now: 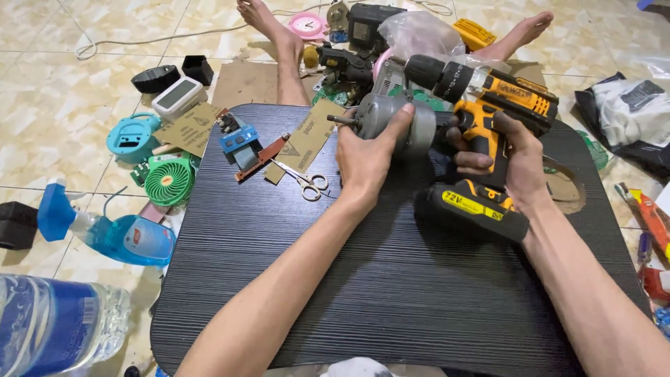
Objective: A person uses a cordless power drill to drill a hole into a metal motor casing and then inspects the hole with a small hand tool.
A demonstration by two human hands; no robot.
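My left hand [366, 157] grips a grey round metal electric motor [391, 119] from the near side, fingers curled over its housing, thumb up along the casing. Motor is lifted just above the black wood-grain low table [349, 279], its short shaft [340, 120] poking out left, past my fingertips. My right hand [506, 157] is closed around the handle of a yellow and black cordless drill [488, 112], index finger near the trigger area. The drill's black chuck [426, 70] points left and sits just above and behind the motor, nearly touching it; can't tell if there is real contact. Its battery pack [471, 209] hangs below my right hand, close over the table.

So the motor is in my left hand, just left of my right hand, drill body between them.

On the table left of my left hand: small steel scissors [307, 183], a strip of brown sandpaper [307, 136], a blue small part [241, 139]. On the tiled floor to the left: green mini fan [169, 180], blue spray bottle [112, 234], clear plastic water bottle [49, 324].
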